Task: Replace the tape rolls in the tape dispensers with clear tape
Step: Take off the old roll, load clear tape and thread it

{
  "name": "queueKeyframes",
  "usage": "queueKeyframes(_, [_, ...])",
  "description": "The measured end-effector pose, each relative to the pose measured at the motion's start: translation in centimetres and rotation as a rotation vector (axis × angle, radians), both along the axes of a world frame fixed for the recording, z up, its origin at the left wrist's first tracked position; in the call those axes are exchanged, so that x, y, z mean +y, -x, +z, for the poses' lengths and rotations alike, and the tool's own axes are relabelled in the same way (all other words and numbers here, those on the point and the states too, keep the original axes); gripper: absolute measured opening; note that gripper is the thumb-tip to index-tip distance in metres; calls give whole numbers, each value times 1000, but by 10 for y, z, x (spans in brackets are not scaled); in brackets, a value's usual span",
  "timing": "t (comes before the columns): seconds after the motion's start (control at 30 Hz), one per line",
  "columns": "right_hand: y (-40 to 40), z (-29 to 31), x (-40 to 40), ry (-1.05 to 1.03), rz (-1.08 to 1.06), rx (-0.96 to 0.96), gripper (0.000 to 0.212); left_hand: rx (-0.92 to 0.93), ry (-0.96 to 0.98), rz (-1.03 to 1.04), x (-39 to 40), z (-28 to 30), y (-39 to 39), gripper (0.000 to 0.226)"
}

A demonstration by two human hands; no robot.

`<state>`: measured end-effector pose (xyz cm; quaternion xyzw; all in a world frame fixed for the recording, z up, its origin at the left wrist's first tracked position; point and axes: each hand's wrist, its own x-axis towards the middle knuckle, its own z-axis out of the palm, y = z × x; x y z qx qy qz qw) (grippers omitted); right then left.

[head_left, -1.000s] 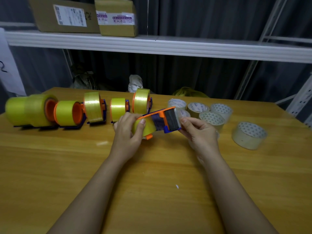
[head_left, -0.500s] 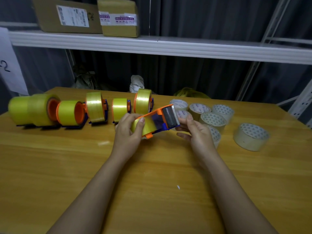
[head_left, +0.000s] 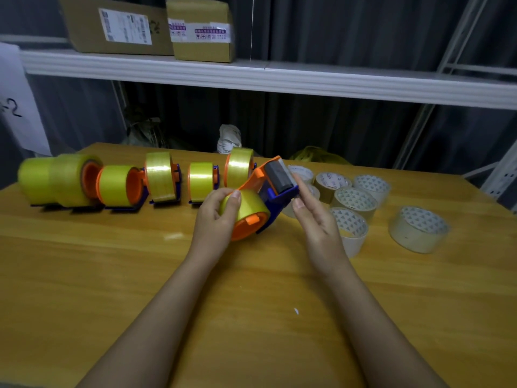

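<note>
At the centre of the frame my left hand (head_left: pixel 216 212) grips the yellow tape roll (head_left: pixel 242 204) seated in the orange and blue plastic tape dispenser (head_left: pixel 263 197). My right hand (head_left: pixel 314 219) is open, fingertips touching the dispenser's roller end. Its long axis runs from lower left to upper right, towards the clear tape rolls (head_left: pixel 355 201) on the wooden table (head_left: pixel 112 275), nearer my right hand.

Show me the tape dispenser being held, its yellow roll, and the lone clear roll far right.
tape dispenser (head_left: pixel 279 175): head view, on its grey roller.
yellow roll (head_left: pixel 247 204): head view, on its outer face.
lone clear roll (head_left: pixel 418 233): head view, on its side wall.
</note>
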<state>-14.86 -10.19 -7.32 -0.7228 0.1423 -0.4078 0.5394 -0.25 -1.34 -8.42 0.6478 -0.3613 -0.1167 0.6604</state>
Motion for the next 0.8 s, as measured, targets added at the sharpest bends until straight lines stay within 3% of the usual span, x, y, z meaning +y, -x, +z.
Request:
queueKeyframes(0.17, [-5,-5,1,-161,60,22,55,152,-6,38,0,3,-3,9])
queueKeyframes(0.27, [-2,-4,4,-178,-7,-81,50,191,14,49,0,4,-8,24])
queueKeyframes(0.33, [-1,-1,5,-134,-37,-93,52,177,19,30,0,4,-7,38])
queueKeyframes(0.43, [-6,0,7,-77,-19,-36,63,128,4,-33,-3,3,1,31])
queueKeyframes(0.67, [-11,-14,10,147,-142,171,65,176,-40,-41,-2,3,0,42])
queueKeyframes(0.8, [-6,-12,5,192,-269,174,56,153,-62,-2,-1,5,0,31])
